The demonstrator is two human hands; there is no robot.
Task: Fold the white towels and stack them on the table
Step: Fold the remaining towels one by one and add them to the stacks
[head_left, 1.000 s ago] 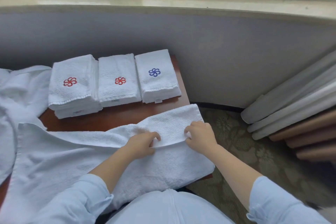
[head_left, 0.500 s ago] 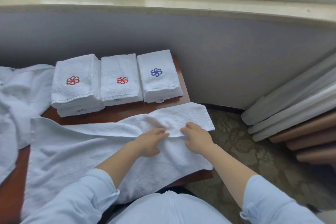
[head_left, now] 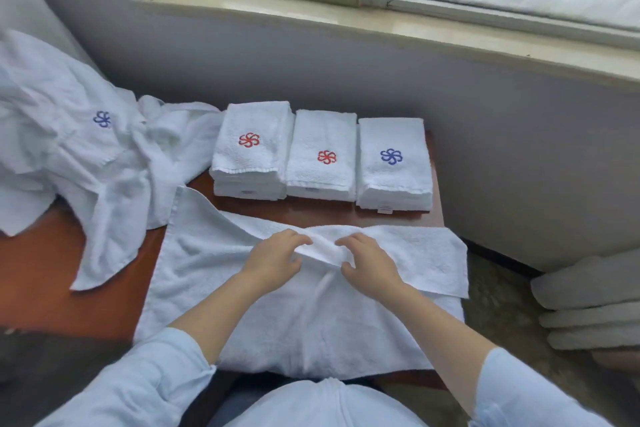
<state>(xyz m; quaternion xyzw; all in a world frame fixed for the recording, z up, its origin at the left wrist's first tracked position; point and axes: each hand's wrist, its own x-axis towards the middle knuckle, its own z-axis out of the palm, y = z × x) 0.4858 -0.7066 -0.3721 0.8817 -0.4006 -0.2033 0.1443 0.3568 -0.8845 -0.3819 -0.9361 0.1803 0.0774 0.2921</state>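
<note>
Towel previously pressed flat is now pinched into a ridge between left hand and right hand, so another fold is judged underway.

Three folded stacks, one spread towel, two hands.

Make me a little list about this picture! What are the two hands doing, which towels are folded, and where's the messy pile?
Left hand: pinches a raised ridge of the flat white terry towel
Right hand: pinches the same ridge, close beside
Towel spot: spread on the brown wooden table
Folded stacks: left red-flower stack, middle red-flower stack, right blue-flower stack, in a row behind
Messy pile: crumpled white towel heap at the table's left
</note>
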